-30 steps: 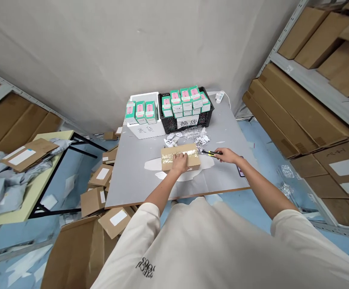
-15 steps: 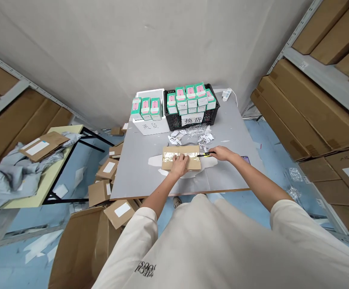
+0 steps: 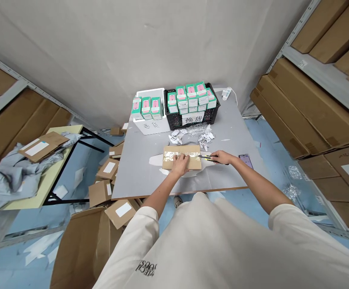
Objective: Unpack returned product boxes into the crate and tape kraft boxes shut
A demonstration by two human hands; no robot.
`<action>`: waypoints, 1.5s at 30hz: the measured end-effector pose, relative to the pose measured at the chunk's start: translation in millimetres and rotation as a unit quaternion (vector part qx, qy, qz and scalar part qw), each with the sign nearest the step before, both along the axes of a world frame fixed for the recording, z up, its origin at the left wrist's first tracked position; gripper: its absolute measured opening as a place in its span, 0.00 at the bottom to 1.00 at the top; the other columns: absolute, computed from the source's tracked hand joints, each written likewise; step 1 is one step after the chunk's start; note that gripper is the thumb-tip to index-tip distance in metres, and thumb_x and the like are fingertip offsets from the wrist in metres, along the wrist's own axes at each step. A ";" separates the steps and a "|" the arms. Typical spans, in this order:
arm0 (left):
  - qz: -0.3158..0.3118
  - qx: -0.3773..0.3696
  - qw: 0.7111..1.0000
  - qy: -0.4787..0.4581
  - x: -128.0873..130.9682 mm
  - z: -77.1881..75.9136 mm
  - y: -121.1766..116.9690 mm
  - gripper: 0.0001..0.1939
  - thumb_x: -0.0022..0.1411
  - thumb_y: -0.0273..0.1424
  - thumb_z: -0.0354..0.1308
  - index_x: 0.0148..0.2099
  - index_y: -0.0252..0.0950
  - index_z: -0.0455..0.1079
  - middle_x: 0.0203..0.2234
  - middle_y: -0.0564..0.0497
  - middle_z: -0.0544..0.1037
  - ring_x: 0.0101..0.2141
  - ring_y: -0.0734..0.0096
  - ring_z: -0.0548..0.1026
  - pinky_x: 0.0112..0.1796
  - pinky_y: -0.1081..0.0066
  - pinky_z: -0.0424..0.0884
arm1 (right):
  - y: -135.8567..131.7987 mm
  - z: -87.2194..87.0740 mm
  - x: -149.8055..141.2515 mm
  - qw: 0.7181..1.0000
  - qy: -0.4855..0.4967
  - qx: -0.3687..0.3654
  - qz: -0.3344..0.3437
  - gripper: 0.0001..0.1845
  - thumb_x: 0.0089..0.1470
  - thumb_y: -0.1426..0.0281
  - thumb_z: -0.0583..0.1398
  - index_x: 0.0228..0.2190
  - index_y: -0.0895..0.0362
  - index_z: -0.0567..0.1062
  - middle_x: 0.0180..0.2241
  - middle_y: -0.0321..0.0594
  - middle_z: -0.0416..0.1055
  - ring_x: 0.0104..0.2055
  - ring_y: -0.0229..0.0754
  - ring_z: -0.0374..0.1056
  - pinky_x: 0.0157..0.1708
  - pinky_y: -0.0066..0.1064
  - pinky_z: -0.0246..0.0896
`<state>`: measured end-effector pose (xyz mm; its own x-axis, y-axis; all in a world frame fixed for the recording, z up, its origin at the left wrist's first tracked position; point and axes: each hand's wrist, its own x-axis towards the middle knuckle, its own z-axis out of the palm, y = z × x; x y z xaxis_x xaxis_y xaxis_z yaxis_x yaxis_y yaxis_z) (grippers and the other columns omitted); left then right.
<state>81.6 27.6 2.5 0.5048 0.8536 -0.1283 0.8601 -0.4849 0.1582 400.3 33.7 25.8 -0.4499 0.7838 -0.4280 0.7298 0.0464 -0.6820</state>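
A flat brown cardboard box [image 3: 192,154] wrapped in clear tape lies on the grey table [image 3: 138,176]. My left hand [image 3: 179,165] rests on its near edge, fingers spread flat, pressing it down. My right hand [image 3: 220,157] is closed round a yellow-and-black utility knife [image 3: 208,157], whose tip meets the box's right end.
Behind the box lie crumpled paper and plastic scraps [image 3: 205,138], a white bin [image 3: 150,125] and a black crate [image 3: 192,114] with several green-and-white cartons. A phone [image 3: 246,160] lies to the right. Shelves of cardboard boxes [image 3: 301,108] flank both sides; small parcels [image 3: 106,168] litter the floor at left.
My right hand has drawn the knife slightly right and nearer along the box's end. The left hand stays on the box. The camera shifted a little.
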 end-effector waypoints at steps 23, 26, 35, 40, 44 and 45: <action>0.013 0.001 1.000 -0.018 -4.0 1.2 5.7 0.41 0.55 0.46 0.70 0.66 0.45 0.58 0.56 0.42 0.68 0.54 0.49 0.71 0.63 0.51 0.50 | -34.4 -2.8 8.6 0.978 0.086 -0.076 -0.172 0.21 0.57 0.50 0.62 0.37 0.55 0.75 0.31 0.41 0.79 0.27 0.40 0.74 0.25 0.26 0.65; 0.017 -0.013 0.999 -0.042 -5.8 5.2 7.7 0.44 0.60 0.46 0.64 0.72 0.46 0.49 0.60 0.40 0.65 0.56 0.48 0.69 0.61 0.52 0.53 | -34.9 -7.8 7.4 0.971 0.100 -0.050 -0.213 0.19 0.60 0.51 0.60 0.40 0.55 0.72 0.34 0.42 0.80 0.27 0.38 0.73 0.26 0.25 0.65; 0.074 0.044 0.993 -0.086 -1.4 9.9 30.5 0.29 0.70 0.30 0.46 0.72 0.46 0.53 0.69 0.43 0.60 0.66 0.54 0.59 0.62 0.52 0.56 | -32.5 -8.4 -16.2 0.983 0.022 0.119 -0.136 0.18 0.67 0.59 0.52 0.50 0.52 0.75 0.41 0.40 0.79 0.39 0.43 0.73 0.42 0.31 0.66; 0.079 0.028 0.995 -0.057 1.0 -1.8 45.4 0.36 0.65 0.31 0.54 0.73 0.43 0.49 0.71 0.39 0.55 0.70 0.49 0.52 0.64 0.45 0.51 | -34.9 -3.4 -27.5 0.976 -0.068 0.196 -0.065 0.20 0.63 0.63 0.59 0.55 0.52 0.76 0.49 0.46 0.76 0.49 0.48 0.72 0.49 0.33 0.63; 0.088 0.008 0.995 -0.053 0.3 -5.8 53.0 0.35 0.68 0.34 0.50 0.74 0.42 0.48 0.72 0.39 0.54 0.70 0.48 0.51 0.65 0.42 0.48 | -35.8 -2.2 -29.8 0.973 -0.101 0.199 -0.062 0.21 0.63 0.64 0.59 0.57 0.51 0.75 0.50 0.46 0.75 0.49 0.49 0.72 0.49 0.32 0.63; 0.088 0.009 0.995 -0.056 0.1 -5.5 53.1 0.34 0.69 0.35 0.48 0.74 0.42 0.48 0.72 0.40 0.54 0.70 0.49 0.52 0.65 0.42 0.49 | -35.7 -1.7 -30.6 0.972 -0.106 0.201 -0.064 0.21 0.63 0.64 0.59 0.57 0.51 0.75 0.50 0.46 0.74 0.49 0.49 0.72 0.49 0.33 0.63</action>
<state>81.7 80.7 -3.0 0.3576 0.9317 -0.0641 0.9095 -0.3319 0.2504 369.8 -2.0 24.0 -0.2727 0.9505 -0.1490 0.8694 0.1771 -0.4613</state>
